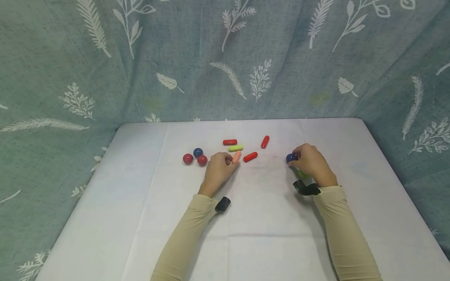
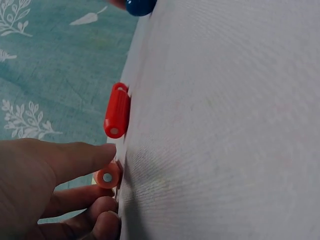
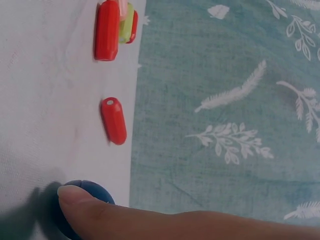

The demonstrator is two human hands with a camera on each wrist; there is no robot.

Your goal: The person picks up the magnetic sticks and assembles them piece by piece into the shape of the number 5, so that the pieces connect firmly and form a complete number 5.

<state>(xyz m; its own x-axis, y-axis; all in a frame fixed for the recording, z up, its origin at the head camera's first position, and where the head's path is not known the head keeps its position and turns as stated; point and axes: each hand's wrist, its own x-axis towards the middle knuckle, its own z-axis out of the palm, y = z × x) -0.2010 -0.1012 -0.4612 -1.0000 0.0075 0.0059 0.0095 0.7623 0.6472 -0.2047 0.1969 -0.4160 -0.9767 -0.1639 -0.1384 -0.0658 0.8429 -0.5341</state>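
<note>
My left hand (image 1: pixel 217 171) pinches a short orange stick (image 1: pixel 237 156) at the table's middle. In the left wrist view, thumb and forefinger lie on either side of the orange stick (image 2: pixel 107 176), its round end facing the camera. Over on the right, my right hand (image 1: pixel 314 164) holds a dark blue ball (image 1: pixel 291 157) between thumb and fingers. The right wrist view has the thumb across this blue ball (image 3: pixel 92 190). A yellow-green stick (image 1: pixel 302 174) shows partly under the right hand. Beyond the left hand lie another yellow-green stick (image 1: pixel 235 148) and a red stick (image 1: pixel 250 157).
Left of the left hand, two red balls (image 1: pixel 188 159) and a second blue ball (image 1: pixel 198 152) sit grouped. Farther back lie two more red sticks, one crosswise (image 1: pixel 230 142) and one slanted (image 1: pixel 265 141). A leaf-patterned curtain (image 1: pixel 197 78) hangs behind the white-covered table (image 1: pixel 267 218).
</note>
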